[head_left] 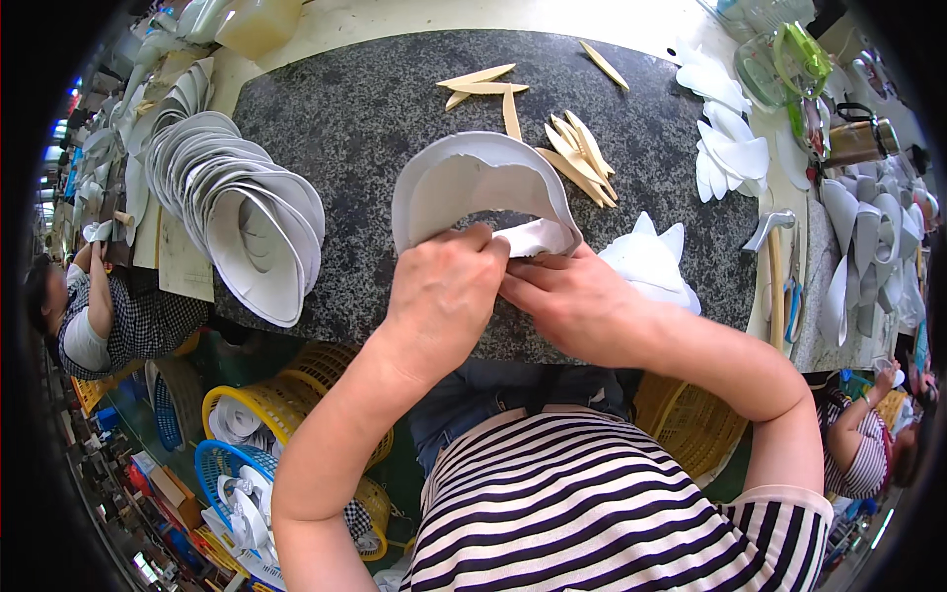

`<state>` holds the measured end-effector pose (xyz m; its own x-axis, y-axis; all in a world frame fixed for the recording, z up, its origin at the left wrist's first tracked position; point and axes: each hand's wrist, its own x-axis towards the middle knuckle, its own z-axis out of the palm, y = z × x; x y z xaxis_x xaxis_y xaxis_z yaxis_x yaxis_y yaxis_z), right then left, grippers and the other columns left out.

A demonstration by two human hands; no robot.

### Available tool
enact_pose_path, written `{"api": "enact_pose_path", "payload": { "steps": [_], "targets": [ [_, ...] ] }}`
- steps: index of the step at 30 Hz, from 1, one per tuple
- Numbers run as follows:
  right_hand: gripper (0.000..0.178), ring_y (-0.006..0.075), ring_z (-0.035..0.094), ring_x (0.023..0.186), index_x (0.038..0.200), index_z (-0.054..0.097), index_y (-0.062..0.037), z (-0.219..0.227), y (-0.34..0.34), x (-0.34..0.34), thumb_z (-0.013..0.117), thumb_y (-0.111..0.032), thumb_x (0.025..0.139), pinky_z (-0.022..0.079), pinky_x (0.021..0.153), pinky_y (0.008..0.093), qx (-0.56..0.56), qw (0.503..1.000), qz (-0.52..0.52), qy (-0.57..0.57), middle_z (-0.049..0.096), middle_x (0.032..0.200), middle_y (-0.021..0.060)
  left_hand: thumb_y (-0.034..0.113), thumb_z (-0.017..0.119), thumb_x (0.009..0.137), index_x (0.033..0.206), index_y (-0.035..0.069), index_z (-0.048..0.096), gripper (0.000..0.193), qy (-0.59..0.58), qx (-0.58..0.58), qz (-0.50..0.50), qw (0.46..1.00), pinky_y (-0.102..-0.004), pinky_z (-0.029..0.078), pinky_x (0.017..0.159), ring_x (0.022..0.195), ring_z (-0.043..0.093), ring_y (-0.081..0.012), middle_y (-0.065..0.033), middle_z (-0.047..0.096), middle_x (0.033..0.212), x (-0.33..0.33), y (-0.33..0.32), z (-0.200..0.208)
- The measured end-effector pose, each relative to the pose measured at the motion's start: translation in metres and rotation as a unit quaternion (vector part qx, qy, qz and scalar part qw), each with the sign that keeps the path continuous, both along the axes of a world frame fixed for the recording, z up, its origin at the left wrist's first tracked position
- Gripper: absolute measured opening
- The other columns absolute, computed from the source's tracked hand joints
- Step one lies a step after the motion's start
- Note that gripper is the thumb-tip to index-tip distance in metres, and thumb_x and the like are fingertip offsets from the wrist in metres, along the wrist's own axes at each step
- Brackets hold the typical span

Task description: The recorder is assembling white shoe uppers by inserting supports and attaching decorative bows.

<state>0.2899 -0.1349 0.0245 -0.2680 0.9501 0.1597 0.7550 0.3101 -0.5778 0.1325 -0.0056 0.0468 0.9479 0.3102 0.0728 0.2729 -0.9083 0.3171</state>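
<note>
Both my hands grip a curved white piece [444, 187], bent into an open loop like a shoe upper, above the dark speckled slab. My left hand [446, 291] is closed on its near left edge, the fingers curled. Close beside it, my right hand [577, 301] pinches the near right edge, where a narrow white flap folds inward. My fingers partly hide the near edge. Beyond the piece lie several pale tan pointed strips [577, 158]. A small pile of white pointed pieces [646, 259] rests just right of my right hand.
Nested white curved pieces [261, 247] lean in a long stack on the left. At right are flat white pieces [730, 153], a hammer [772, 232] and blue-handled scissors [792, 301]. Yellow [237, 400] and blue [205, 474] baskets stand below left. People work on both sides.
</note>
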Motion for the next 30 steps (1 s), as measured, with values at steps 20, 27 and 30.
{"api": "enact_pose_path", "payload": {
  "steps": [20, 27, 30],
  "targets": [
    [0.051, 0.0288, 0.059, 0.113, 0.126, 0.062, 0.0085, 0.019, 0.002, 0.002, 0.063, -0.014, 0.080, 0.048, 0.098, 0.0367, 0.025, 0.972, -0.039, -0.230, 0.060, 0.121, 0.0175, 0.011, 0.062, 0.079, 0.110, -0.009, 0.072, 0.037, -0.034, 0.248, -0.015, 0.968, -0.0340, 0.057, 0.089, 0.100, 0.069, -0.0287, -0.0178, 0.069, 0.106, -0.012, -0.038, -0.032],
    [0.035, 0.0274, 0.059, 0.109, 0.103, 0.069, 0.0082, 0.027, 0.007, -0.002, 0.062, -0.018, 0.081, 0.048, 0.095, 0.0353, 0.006, 0.948, 0.013, -0.317, 0.062, 0.117, 0.0193, 0.010, 0.062, 0.080, 0.110, -0.009, 0.071, 0.037, -0.054, 0.266, -0.031, 0.962, -0.0358, 0.057, 0.089, 0.098, 0.069, -0.0308, -0.0213, 0.070, 0.108, -0.015, -0.038, -0.033],
    [0.046, 0.0304, 0.059, 0.113, 0.118, 0.066, 0.0099, 0.020, 0.005, -0.001, 0.063, -0.014, 0.079, 0.049, 0.096, 0.0391, 0.018, 0.973, 0.004, -0.229, 0.060, 0.122, 0.0190, 0.010, 0.061, 0.081, 0.113, -0.009, 0.070, 0.038, -0.082, 0.240, -0.029, 0.967, -0.0374, 0.056, 0.092, 0.103, 0.068, -0.0319, -0.0223, 0.069, 0.113, -0.020, -0.035, -0.038]
  ]
}}
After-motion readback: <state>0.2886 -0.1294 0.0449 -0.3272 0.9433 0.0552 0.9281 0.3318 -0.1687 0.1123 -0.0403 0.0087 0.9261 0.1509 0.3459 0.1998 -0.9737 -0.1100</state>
